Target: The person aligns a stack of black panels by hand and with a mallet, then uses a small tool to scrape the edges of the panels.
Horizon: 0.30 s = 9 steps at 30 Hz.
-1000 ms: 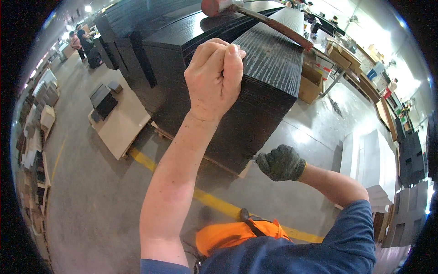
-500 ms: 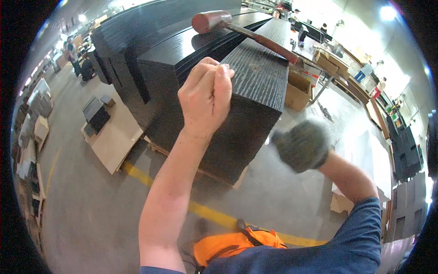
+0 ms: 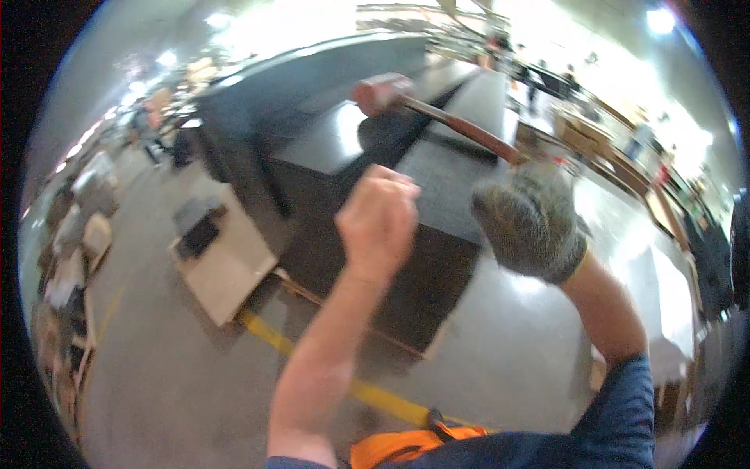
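My bare left hand (image 3: 379, 223) is closed in a fist over the near edge of a stack of black boards (image 3: 449, 184). Its thumb presses on the bent fingers, and whatever may be between them is hidden. To the right of the stack, level with its top, is my right hand (image 3: 531, 223) in a grey-green knitted glove. Its fingers look curled, and their inner side cannot be seen. A mallet (image 3: 383, 94) with a reddish head lies across the boards. Its long handle (image 3: 476, 137) points toward the gloved hand, its end just beyond the glove.
Larger stacks of dark panels (image 3: 312, 74) stand behind on the left. On the floor at left lies a tan sheet (image 3: 226, 262) with dark pieces on it. A yellow line (image 3: 383, 397) crosses the floor before me. Cardboard boxes (image 3: 582, 133) and people are farther back.
My gloved right hand has risen beside the stack toward the mallet's handle end. My left fist stays by the near edge. The whole view has tilted, and the stack sits lower in it.
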Motion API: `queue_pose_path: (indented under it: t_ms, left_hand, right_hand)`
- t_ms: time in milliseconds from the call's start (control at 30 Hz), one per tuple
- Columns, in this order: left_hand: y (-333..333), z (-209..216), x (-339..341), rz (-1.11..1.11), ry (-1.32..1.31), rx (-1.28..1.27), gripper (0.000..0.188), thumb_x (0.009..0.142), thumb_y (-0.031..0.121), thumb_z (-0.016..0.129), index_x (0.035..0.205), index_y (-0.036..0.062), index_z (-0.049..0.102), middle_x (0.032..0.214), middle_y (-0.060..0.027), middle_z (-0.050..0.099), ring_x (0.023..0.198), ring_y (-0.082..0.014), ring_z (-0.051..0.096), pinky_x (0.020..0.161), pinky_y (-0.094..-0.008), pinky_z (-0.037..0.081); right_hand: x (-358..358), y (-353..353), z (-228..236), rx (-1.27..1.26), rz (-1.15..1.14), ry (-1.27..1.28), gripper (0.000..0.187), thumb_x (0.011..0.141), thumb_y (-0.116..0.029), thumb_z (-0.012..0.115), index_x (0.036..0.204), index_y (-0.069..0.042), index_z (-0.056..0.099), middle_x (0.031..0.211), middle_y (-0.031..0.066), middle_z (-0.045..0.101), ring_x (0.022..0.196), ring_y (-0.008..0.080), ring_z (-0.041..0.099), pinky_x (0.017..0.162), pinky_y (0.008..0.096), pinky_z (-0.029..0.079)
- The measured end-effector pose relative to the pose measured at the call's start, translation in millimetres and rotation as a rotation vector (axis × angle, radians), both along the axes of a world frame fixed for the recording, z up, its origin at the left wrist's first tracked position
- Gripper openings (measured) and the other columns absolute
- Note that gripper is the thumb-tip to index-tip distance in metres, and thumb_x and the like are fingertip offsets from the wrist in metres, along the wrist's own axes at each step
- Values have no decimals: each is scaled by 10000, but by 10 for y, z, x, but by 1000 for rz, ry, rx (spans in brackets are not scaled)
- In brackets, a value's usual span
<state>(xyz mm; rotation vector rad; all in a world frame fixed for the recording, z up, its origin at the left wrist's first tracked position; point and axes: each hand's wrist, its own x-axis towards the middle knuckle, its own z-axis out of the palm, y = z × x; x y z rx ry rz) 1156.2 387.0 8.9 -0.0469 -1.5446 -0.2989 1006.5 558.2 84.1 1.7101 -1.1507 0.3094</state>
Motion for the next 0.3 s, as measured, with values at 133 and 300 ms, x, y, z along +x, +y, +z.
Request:
queue_pose_path:
  t_ms: [133, 300]
  left_hand:
    - [182, -33, -145, 18, -26, 129, 126, 872, 45, 543, 779, 37, 628, 824, -105, 632, 798, -267, 638, 722, -371, 522]
    - [286, -172, 96, 451, -26, 80, 266, 829, 130, 594, 1070, 60, 680, 1207, -158, 592, 1229, -304, 480, 1083, -437, 334]
  right_hand:
    - [-135, -600, -191, 120, 263, -499, 297, 750, 41, 588, 1040, -20, 578, 904, 130, 604, 763, 301, 600, 691, 367, 512]
    - [118, -813, 107, 392, 414, -884, 66, 825, -58, 577, 887, -45, 596, 1222, 204, 592, 1146, 308, 582, 947, 350, 458]
